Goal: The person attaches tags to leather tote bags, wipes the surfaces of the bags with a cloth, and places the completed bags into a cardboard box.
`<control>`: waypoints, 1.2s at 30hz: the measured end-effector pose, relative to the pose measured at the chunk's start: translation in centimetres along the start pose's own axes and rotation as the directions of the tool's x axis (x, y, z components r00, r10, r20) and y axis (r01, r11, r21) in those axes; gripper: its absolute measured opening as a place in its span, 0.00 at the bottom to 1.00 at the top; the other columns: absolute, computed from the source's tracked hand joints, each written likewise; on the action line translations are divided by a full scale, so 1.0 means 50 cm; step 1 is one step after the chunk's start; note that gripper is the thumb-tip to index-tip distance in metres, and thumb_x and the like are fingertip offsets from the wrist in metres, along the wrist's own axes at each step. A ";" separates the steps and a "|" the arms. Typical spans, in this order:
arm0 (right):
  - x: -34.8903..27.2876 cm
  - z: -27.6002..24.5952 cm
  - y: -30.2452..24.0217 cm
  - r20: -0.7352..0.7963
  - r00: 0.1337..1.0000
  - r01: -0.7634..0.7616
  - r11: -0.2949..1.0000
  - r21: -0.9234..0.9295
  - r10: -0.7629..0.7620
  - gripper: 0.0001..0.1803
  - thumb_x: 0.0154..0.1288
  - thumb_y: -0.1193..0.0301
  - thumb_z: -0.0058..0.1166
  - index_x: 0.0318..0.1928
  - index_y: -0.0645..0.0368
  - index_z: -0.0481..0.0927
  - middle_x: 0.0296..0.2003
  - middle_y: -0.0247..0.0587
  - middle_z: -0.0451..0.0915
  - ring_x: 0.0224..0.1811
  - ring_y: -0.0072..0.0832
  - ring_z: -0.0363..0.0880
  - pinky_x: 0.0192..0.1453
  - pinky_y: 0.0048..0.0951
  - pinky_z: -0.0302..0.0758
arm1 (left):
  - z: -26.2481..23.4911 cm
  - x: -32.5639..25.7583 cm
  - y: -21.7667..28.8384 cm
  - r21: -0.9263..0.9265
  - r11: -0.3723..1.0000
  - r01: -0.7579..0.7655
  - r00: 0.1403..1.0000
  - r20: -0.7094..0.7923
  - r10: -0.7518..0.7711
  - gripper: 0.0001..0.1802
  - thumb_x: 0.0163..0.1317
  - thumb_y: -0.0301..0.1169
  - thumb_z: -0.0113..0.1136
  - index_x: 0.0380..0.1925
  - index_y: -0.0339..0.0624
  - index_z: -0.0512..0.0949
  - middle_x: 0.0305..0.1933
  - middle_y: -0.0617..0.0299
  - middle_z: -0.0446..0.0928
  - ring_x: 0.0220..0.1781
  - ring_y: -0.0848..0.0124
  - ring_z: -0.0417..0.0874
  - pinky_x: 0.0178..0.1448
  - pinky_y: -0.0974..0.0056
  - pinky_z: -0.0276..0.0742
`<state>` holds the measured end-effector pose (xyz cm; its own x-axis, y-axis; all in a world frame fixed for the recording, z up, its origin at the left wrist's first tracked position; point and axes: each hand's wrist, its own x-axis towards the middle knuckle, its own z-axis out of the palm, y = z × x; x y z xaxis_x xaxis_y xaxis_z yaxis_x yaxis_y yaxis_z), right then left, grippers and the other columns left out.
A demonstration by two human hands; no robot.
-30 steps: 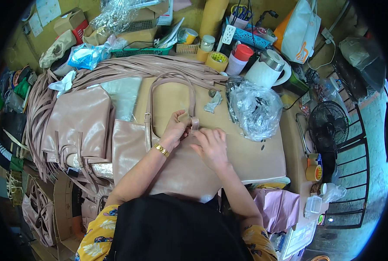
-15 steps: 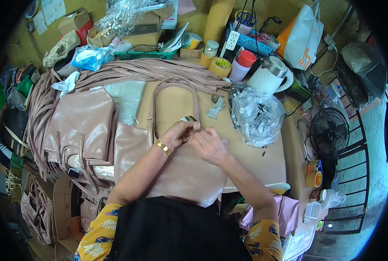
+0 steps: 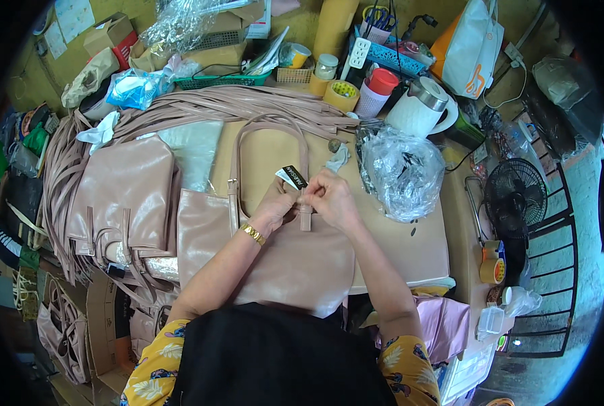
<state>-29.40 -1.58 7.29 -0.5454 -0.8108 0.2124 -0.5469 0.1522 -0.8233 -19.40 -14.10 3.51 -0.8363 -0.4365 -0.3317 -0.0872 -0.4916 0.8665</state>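
Note:
A dusty-pink handbag [image 3: 275, 274] lies flat in front of me, its looped handle [image 3: 236, 154] stretched out away from me. My left hand [image 3: 275, 208] is closed around the lower right part of the handle strap, near where it joins the bag. A small black-and-white tag [image 3: 292, 177] sticks up beside its fingertips. My right hand [image 3: 332, 197] pinches close beside the strap and the tag; what lies between its fingertips is too small to make out. The strap's loose end [image 3: 306, 220] hangs below the fingers onto the bag.
Stacked pink bags [image 3: 123, 196] lie left, with a bundle of pink straps [image 3: 248, 105] behind. Crumpled clear plastic [image 3: 405, 172], a white kettle [image 3: 420, 108], a tape roll [image 3: 342, 96] and a red-lidded tumbler [image 3: 378, 91] stand toward the back right. A black fan [image 3: 516, 188] is farther right.
My right hand has risen slightly and moved a little right, fingers now pinched higher up. The tag has turned upright and shows more. The strap's end has come into sight below the hands.

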 end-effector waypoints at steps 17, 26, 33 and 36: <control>-0.147 0.108 0.024 -0.151 0.987 -0.113 0.877 -0.467 0.047 0.12 0.49 0.67 0.67 0.22 0.55 0.75 0.32 0.42 0.74 0.42 0.39 0.76 0.47 0.42 0.65 | 0.023 0.000 -0.013 -0.106 0.975 -0.196 0.978 -0.094 0.187 0.22 0.58 0.21 0.67 0.47 0.43 0.66 0.31 0.66 0.79 0.26 0.78 0.79 0.24 0.72 0.72; -0.245 0.124 0.017 -0.012 0.984 0.164 0.927 -0.339 -0.178 0.10 0.58 0.69 0.65 0.31 0.58 0.76 0.31 0.38 0.75 0.32 0.34 0.77 0.40 0.39 0.71 | -0.011 0.008 0.042 0.126 0.974 -0.188 0.948 0.282 0.146 0.26 0.58 0.25 0.70 0.54 0.42 0.69 0.30 0.68 0.80 0.26 0.80 0.77 0.27 0.74 0.70; -0.123 0.042 -0.020 -0.451 0.870 0.000 0.915 0.404 0.200 0.20 0.60 0.77 0.65 0.50 0.65 0.72 0.31 0.38 0.80 0.29 0.15 0.75 0.28 0.21 0.72 | -0.011 -0.016 0.080 0.560 0.727 -0.397 0.885 0.442 0.144 0.12 0.62 0.27 0.66 0.45 0.38 0.83 0.31 0.72 0.79 0.31 0.85 0.73 0.36 0.74 0.71; -0.053 0.017 0.020 -0.279 0.934 -0.008 0.791 0.612 0.225 0.30 0.57 0.78 0.66 0.58 0.67 0.67 0.32 0.38 0.80 0.30 0.17 0.76 0.30 0.21 0.72 | -0.001 -0.020 0.091 0.580 0.707 -0.406 0.871 0.481 0.105 0.12 0.64 0.26 0.64 0.48 0.40 0.82 0.37 0.71 0.82 0.38 0.84 0.77 0.43 0.75 0.74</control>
<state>-27.94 0.24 5.45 -0.8095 -0.5649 0.1601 -0.0399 -0.2192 -0.9749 -18.92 -15.93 7.78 -0.9974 -0.0694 -0.0182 -0.0362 0.2667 0.9631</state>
